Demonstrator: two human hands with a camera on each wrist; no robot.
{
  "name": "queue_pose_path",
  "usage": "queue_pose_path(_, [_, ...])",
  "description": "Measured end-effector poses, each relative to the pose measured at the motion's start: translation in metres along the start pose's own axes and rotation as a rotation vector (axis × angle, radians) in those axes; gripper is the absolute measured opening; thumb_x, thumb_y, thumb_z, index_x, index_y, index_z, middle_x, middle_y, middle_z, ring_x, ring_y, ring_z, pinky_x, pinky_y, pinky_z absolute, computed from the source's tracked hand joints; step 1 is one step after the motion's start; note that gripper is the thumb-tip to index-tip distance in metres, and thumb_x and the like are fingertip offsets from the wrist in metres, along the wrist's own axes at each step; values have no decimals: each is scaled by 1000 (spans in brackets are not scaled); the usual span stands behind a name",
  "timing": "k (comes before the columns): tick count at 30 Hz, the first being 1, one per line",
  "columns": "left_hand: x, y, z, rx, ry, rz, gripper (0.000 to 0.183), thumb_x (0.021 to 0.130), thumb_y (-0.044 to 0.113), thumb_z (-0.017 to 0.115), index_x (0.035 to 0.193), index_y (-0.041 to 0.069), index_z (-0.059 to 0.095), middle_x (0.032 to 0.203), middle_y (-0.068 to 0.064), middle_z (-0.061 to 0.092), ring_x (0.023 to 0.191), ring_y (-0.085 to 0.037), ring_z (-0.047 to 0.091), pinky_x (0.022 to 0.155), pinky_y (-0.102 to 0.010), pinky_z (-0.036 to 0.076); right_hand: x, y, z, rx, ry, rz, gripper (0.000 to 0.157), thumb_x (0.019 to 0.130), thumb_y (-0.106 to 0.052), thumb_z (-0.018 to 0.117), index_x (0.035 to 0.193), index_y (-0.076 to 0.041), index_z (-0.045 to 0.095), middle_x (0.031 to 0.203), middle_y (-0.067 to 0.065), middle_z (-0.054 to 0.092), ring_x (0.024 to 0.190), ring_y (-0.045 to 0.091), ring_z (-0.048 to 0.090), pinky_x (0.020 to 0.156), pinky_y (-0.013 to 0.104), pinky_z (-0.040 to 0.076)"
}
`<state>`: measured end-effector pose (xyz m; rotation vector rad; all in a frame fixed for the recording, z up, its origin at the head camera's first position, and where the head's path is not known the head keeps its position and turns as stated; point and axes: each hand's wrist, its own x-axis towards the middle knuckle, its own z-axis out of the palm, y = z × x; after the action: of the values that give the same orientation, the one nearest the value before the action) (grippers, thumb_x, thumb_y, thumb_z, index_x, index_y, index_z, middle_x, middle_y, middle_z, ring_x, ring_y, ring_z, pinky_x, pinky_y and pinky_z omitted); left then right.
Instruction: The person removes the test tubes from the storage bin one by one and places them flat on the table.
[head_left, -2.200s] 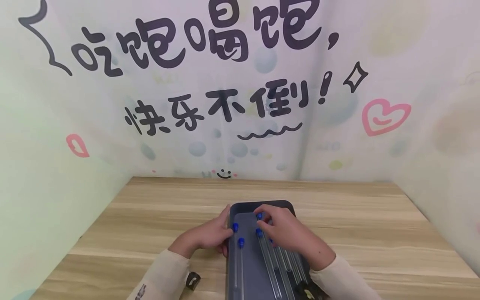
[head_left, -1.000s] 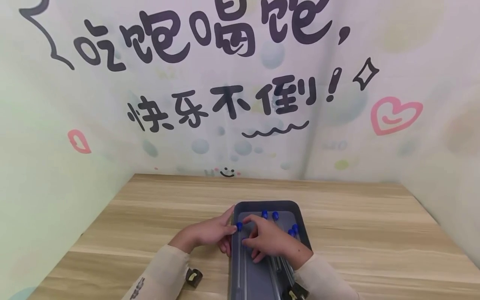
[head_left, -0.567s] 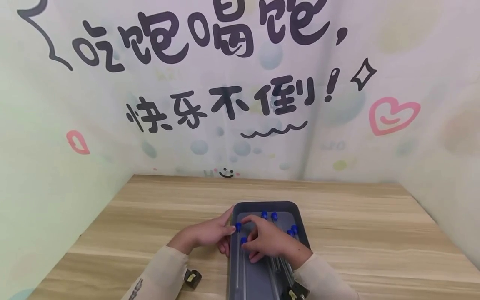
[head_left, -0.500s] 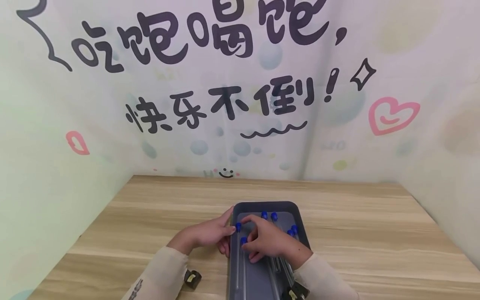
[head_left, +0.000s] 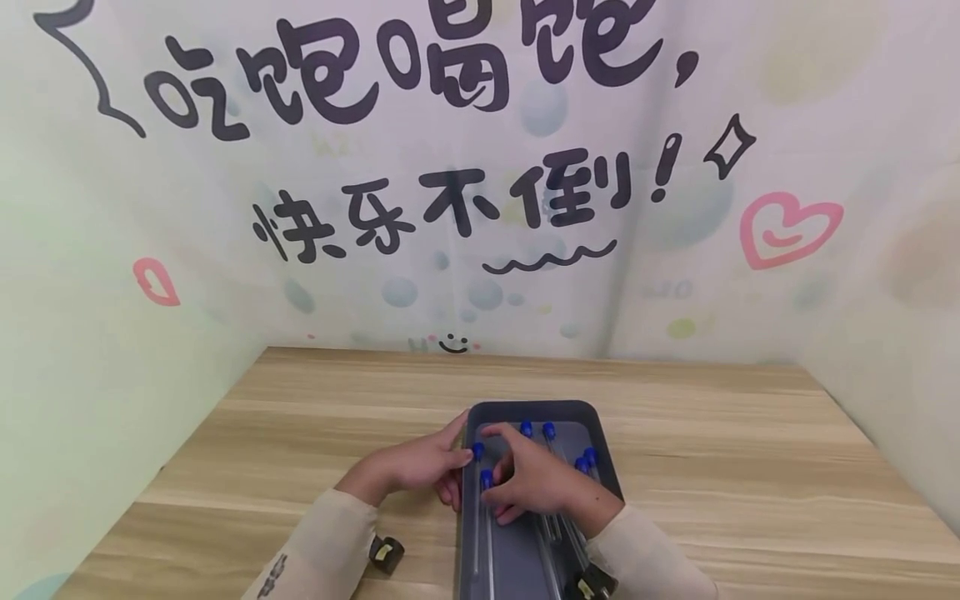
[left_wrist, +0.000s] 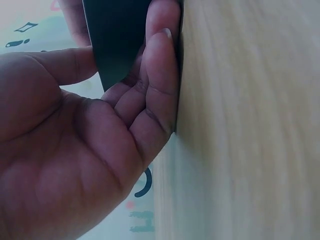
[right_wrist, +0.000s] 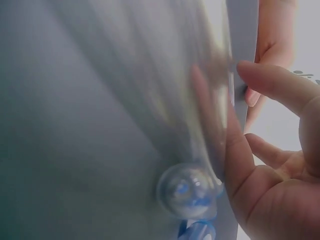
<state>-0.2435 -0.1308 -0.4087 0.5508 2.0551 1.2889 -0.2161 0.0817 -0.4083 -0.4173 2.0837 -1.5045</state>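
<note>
A dark grey rectangular tray [head_left: 537,410] lies on the table, holding several clear test tubes with blue caps. My left hand [head_left: 416,467] grips the tray's left side, thumb at the rim and the other fingers curled along the outer wall; the left wrist view shows these curled fingers [left_wrist: 160,75] close to the tabletop. Inside the tray is my right hand [head_left: 536,479], thumb and forefinger spread apart. Its thumb tip is right at a test tube [head_left: 488,533] just under the cap. A second test tube [head_left: 477,517] lies along the left wall. Other test tubes [head_left: 550,558] are partly hidden beneath my right hand.
Blue caps [head_left: 549,431] of other tubes show near the tray's far end and right wall. Black camera mounts [head_left: 386,553] sit at both wrists. Behind the wood-grain table [head_left: 337,392] hangs a printed cloth [head_left: 450,292] with large black lettering.
My right hand has moved left, from the caps in the tray's middle to the left tubes, then stayed nearly still. My left hand keeps its hold on the tray.
</note>
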Motion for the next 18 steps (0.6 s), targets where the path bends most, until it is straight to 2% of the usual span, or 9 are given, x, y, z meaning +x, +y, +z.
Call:
queue_pose_path(11, [0, -2, -2, -1, 0, 4, 69, 109, 16, 38, 162, 24, -6, 76, -13, 71, 64, -22, 69, 60, -32, 57, 0, -1, 5, 1, -7, 4, 95, 80, 8, 74, 156, -13, 21, 94, 16, 59, 67, 21, 69, 61, 37, 63])
queue_pose_path(14, [1, -4, -2, -8, -2, 4, 69, 109, 15, 37, 162, 24, -6, 76, -13, 71, 63, -22, 68, 59, -31, 57, 0, -1, 5, -2, -6, 3, 90, 80, 8, 74, 153, -9, 24, 92, 15, 60, 65, 21, 69, 61, 37, 63])
queue_pose_path(18, [2, -5, -2, -15, -5, 8, 68, 109, 14, 36, 161, 27, -5, 76, -13, 71, 63, -22, 68, 59, -30, 57, 0, -2, 5, -5, -6, 14, 75, 81, 8, 74, 142, -3, 34, 92, 14, 61, 63, 21, 69, 61, 37, 63])
